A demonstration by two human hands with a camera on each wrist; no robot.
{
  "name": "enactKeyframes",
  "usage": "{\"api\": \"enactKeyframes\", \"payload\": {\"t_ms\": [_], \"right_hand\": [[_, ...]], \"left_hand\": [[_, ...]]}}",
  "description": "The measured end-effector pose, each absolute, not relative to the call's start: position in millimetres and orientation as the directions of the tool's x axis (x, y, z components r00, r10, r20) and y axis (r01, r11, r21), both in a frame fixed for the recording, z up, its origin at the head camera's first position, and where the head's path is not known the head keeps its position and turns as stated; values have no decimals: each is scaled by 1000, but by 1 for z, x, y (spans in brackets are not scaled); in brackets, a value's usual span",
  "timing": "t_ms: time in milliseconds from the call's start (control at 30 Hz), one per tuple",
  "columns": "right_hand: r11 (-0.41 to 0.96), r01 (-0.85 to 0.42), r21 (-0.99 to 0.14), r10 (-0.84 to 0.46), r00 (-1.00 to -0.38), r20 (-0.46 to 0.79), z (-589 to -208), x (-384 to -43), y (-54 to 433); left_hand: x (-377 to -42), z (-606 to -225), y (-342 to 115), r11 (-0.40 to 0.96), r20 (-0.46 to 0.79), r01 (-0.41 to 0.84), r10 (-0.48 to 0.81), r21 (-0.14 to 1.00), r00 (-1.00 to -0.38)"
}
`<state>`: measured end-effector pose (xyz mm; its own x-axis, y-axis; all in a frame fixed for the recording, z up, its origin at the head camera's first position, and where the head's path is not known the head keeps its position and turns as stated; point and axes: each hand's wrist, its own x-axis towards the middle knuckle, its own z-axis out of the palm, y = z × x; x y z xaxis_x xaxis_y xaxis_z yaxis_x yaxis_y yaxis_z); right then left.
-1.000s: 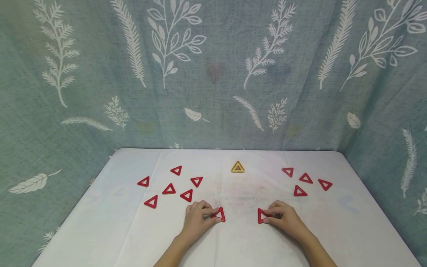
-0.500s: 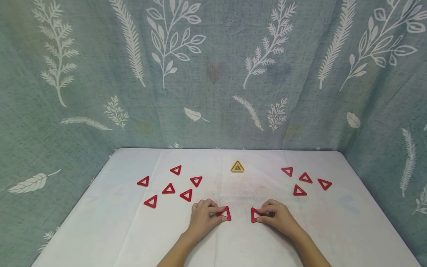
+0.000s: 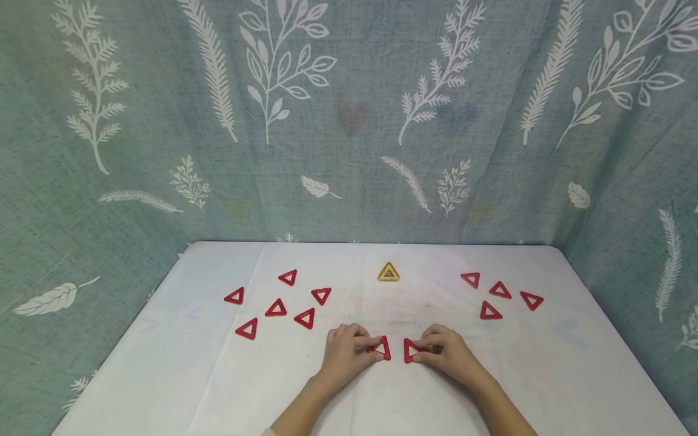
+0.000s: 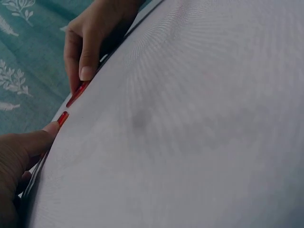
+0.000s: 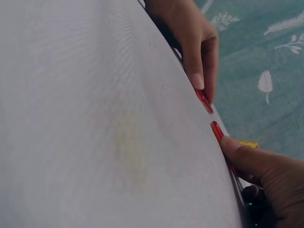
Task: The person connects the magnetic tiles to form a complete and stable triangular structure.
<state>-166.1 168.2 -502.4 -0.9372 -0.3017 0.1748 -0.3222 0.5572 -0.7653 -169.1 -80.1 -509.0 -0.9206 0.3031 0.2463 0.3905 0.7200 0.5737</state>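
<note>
In the head view my left hand (image 3: 349, 351) pinches a red triangle frame (image 3: 388, 349) between thumb and fingers at the table's front middle. Opposite it, my right hand (image 3: 448, 354) pinches another red triangle frame (image 3: 406, 351). Both pieces lie at table level with their straight sides facing each other, a narrow gap between them. The left wrist view shows that gap too, between the left hand's red piece (image 4: 63, 118) and the right hand's red piece (image 4: 77, 93). Each hand covers part of its own triangle.
Several red triangles (image 3: 275, 307) lie scattered on the left of the white-covered table (image 3: 163, 375). More red triangles (image 3: 500, 290) lie on the right. A yellow triangle (image 3: 389, 272) sits at the back middle. A patterned green-blue curtain (image 3: 349, 121) hangs behind.
Both hands have moved toward each other with their red triangles, the left one rightward and the right one leftward. The gap between the two pieces has narrowed. The other triangles have stayed put.
</note>
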Motion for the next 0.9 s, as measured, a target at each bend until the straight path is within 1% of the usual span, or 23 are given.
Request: {"api": "enactKeyframes", "payload": {"t_ms": [133,333,533,633,900], "right_hand": [[549,-355,-757,-317,-926,205,-505,-167,165],[534,-370,-761,-320,-921,223,-509,-167,160],[529,-431,-731,-313,-900,304,-512,-166,159],[534,-446,-718,-306,-894,328,-514,-167,159],[593,-415,-690,-272,-910,313,-513,-168,158]], "left_hand": [[-169,-509,-76,714,248,406,322,570,-914],[-169,-511,-75,724,237,401,324,561,-916],[-170,-513,-76,694,304,453,337,560,-891],[-171,-514,-76,687,314,470,350,554,-882],[-173,-515,-75,693,328,497,375,522,-867]]}}
